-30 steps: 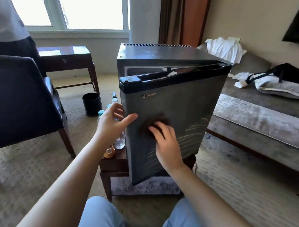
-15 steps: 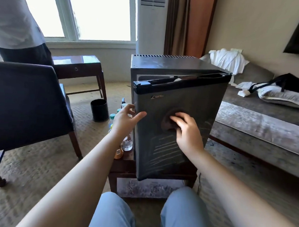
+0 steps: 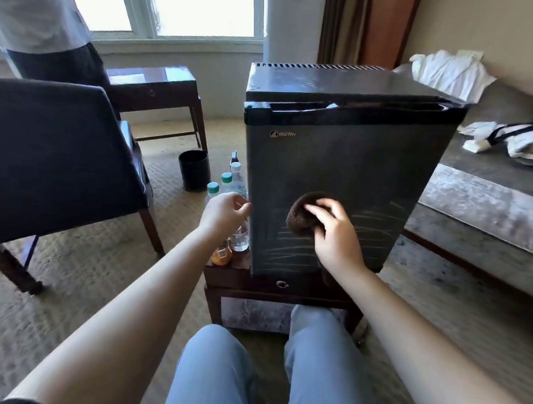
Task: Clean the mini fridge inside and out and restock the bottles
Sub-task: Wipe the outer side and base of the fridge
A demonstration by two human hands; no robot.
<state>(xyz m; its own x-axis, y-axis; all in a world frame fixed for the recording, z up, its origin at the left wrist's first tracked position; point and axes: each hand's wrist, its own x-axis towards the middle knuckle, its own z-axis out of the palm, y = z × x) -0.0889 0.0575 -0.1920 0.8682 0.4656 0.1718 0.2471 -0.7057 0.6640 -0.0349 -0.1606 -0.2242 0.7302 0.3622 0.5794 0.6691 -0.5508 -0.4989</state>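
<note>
Your right hand grips the cloth on the mini fridge door; overlap strokes, bracing its left edge with your loose-curled left hand.

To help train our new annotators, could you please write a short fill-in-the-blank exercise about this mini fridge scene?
1. The right hand holds a brown ____ against the mini fridge door.
2. The bottles stand to the ____ of the fridge.
3. The waste bin on the carpet is ____ in colour.
4. The fridge stands on a low wooden ____.
Missing words: cloth; left; black; table.
</note>
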